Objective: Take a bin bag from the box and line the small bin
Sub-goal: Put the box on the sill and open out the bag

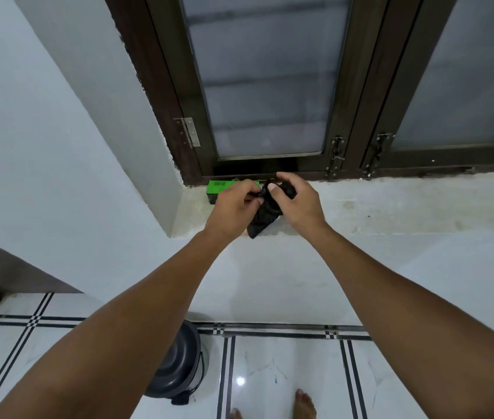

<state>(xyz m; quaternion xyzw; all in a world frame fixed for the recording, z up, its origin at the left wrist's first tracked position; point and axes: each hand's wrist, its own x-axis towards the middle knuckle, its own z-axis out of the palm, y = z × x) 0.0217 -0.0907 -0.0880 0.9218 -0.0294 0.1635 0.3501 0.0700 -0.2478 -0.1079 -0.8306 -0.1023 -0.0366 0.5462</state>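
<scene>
A folded black bin bag (262, 217) hangs between both hands above the window sill. My left hand (235, 207) pinches its upper left edge, and my right hand (298, 199) grips its top from the right. Behind my left hand a green box (216, 189) lies on the sill, mostly hidden. The small dark grey bin (179, 362) stands on the floor below, lid on, partly covered by my left forearm.
The pale stone sill (390, 204) runs to the right under a dark-framed window (269, 86) with bolts at its base. A white wall (43, 146) closes the left side. The tiled floor (285, 373) shows my bare feet (304, 403) near the bin.
</scene>
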